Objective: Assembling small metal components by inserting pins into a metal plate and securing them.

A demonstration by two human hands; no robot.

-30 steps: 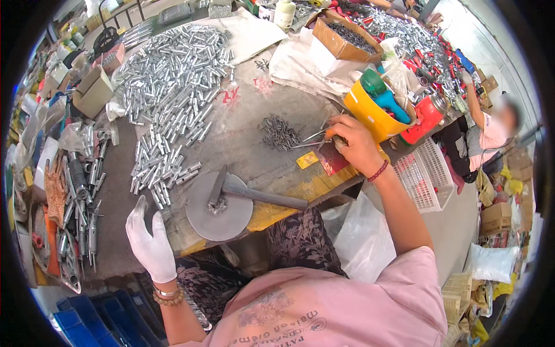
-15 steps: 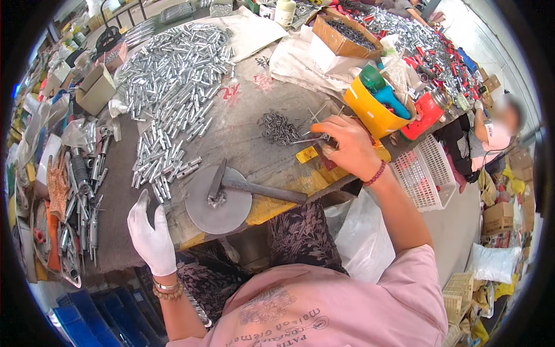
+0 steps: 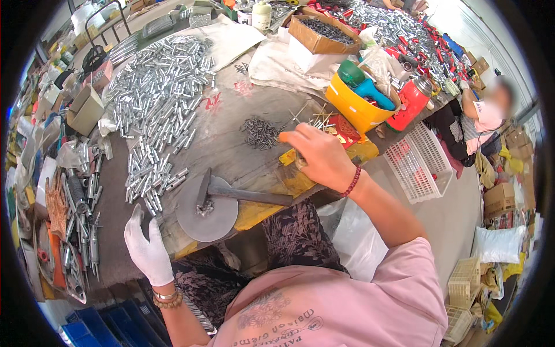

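My left hand (image 3: 148, 250), in a white glove, rests at the table edge with thumb and fingers apart and nothing between them. Just beyond its fingertips spreads a heap of shiny metal tubes (image 3: 165, 98). My bare right hand (image 3: 324, 157) is curled over the table's front edge; whatever its fingers pinch is hidden. Left of it lies a small pile of dark pins (image 3: 261, 132), and a yellow piece (image 3: 287, 157) shows beneath its fingers. Between my hands, a hammer (image 3: 248, 194) lies with its head on a round grey metal plate (image 3: 196, 222).
A yellow container (image 3: 352, 104) and a red flask (image 3: 409, 104) stand beyond my right hand, near thin sticks (image 3: 319, 120). A carton of dark parts (image 3: 324, 33) sits farther back. Tools (image 3: 87, 196) crowd the left side. Another person (image 3: 483, 118) sits at the far right by a white basket (image 3: 419, 162).
My right hand has lifted off the yellow piece's area and shifted left, its fingers toward the pin pile. My left hand stays near the tubes, thumb and fingers still apart. The view has shifted slightly.
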